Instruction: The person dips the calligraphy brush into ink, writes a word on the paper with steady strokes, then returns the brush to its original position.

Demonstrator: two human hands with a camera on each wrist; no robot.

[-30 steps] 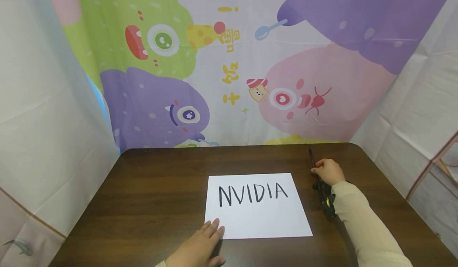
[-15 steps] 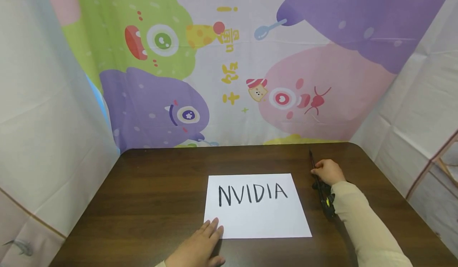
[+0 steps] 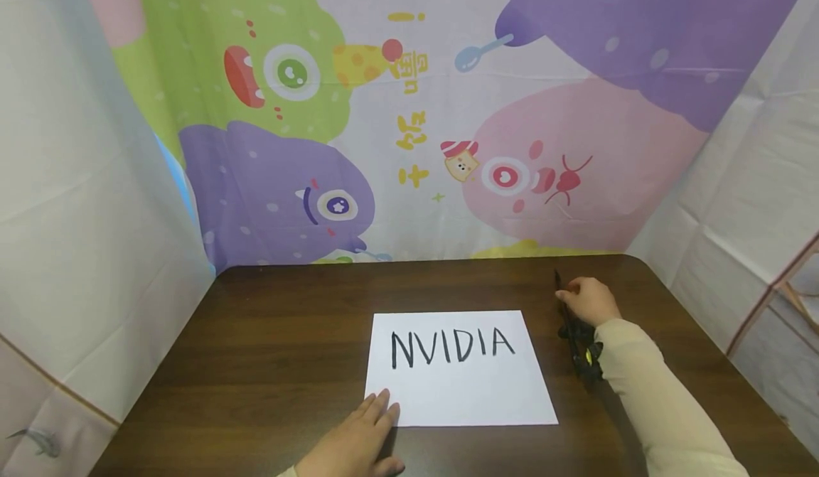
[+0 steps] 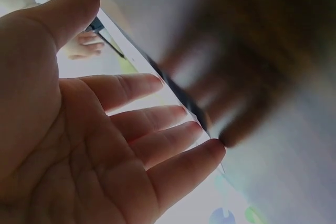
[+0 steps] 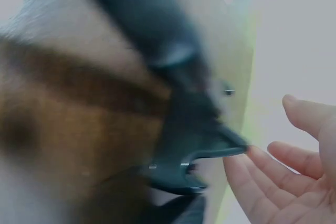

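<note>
A white sheet of paper (image 3: 473, 395) bearing "NVIDIA" in black brush-like letters lies on the dark wooden table. My left hand (image 3: 358, 434) lies flat at the sheet's lower left corner, fingers straight in the left wrist view. To the right of the sheet, a dark writing brush (image 3: 564, 312) lies on a black stand (image 3: 584, 335), its tip toward the far edge. Beside the brush shaft is my right hand (image 3: 591, 301). In the right wrist view its fingers (image 5: 252, 182) are extended next to the dark curved stand (image 5: 178, 140), thumb apart, nothing between them.
The table's far edge (image 3: 384, 263) meets a curtain with cartoon monsters (image 3: 409, 221). Pale cloth walls (image 3: 102, 214) stand along both sides. My right sleeve (image 3: 665, 399) reaches over the table's right part.
My right hand has come off the brush, shifting slightly right and away from me. The brush has settled a little nearer to me on the stand. My left hand has stayed put.
</note>
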